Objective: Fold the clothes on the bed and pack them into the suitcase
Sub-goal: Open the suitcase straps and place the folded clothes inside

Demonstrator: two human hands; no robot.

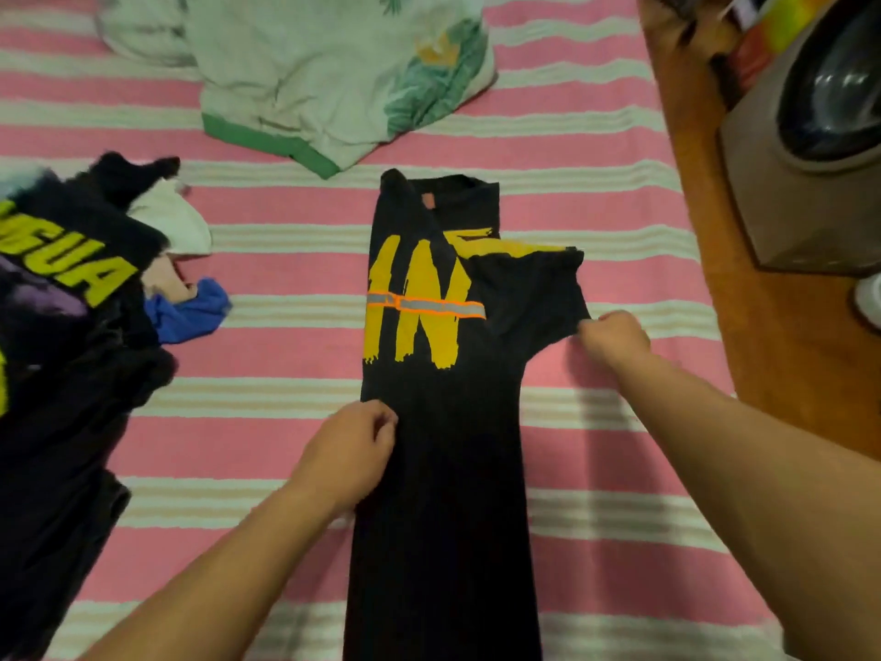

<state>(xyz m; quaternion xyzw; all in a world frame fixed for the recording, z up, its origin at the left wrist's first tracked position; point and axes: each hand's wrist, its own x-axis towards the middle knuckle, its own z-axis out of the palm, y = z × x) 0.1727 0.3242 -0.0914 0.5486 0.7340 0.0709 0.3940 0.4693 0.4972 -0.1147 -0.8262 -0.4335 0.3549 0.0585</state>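
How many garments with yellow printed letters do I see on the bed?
2. One black T-shirt lies in the middle, held by both hands. Another black garment sits on the pile at the left edge. More may be hidden inside that pile.

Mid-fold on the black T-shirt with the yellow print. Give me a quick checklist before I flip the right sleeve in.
1. Right hand pinches the sleeve edge: ok.
2. Left hand at the black T-shirt left edge, pinning it: ok.
3. Left side already folded in straight: ok.
4. Sleeve lies flat: not ok, it is bunched.
5. Striped bed cover beside the shirt free of other clothes: ok.
6. Suitcase ready: cannot tell, not in view.
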